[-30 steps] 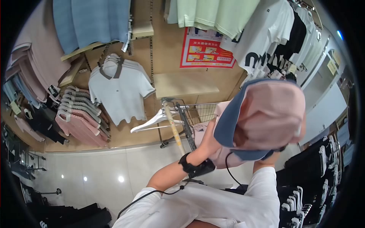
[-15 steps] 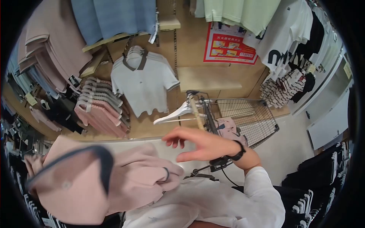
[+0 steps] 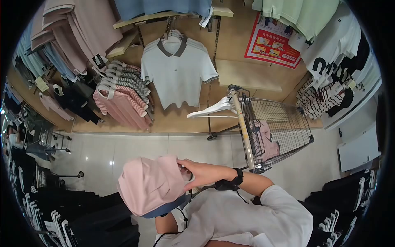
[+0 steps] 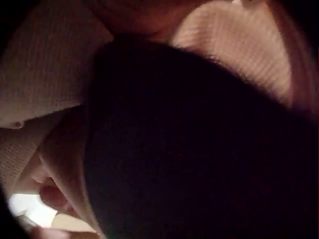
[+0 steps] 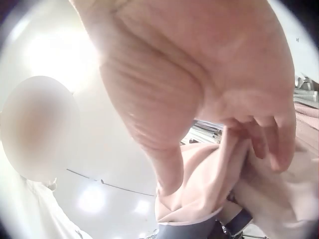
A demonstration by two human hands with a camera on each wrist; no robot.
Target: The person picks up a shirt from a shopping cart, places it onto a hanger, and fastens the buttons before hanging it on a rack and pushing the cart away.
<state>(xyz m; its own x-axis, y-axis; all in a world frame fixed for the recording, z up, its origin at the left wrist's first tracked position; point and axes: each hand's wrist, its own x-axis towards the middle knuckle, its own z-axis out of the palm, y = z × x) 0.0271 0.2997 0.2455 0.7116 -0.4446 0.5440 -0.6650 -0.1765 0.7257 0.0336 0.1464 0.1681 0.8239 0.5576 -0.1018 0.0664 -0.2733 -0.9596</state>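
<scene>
In the head view a bunched pink garment (image 3: 150,185) with dark blue trim (image 3: 166,206) hangs over my left hand, which it hides; only part of the left forearm (image 3: 166,223) shows below it. My right hand (image 3: 201,172) reaches across and grips the garment's right edge. From the right wrist, the thumb and fingers of the right hand (image 5: 214,84) close around folds of the pink cloth (image 5: 199,184). Dark fabric (image 4: 199,149) fills most of the left wrist view, with ribbed pinkish cloth (image 4: 239,45) at the upper right.
A shopping cart (image 3: 284,119) stands ahead, with another pink garment (image 3: 265,142) inside and a white hanger (image 3: 214,108) by its handle. A light polo shirt (image 3: 179,70) and striped pink tops (image 3: 123,103) hang on the wall. Racks of black clothes (image 3: 94,218) flank me.
The garment swung from the right to the left, and now sits nearer the middle. My right hand let go of it midway and has since gripped its edge again. The view turned left.
</scene>
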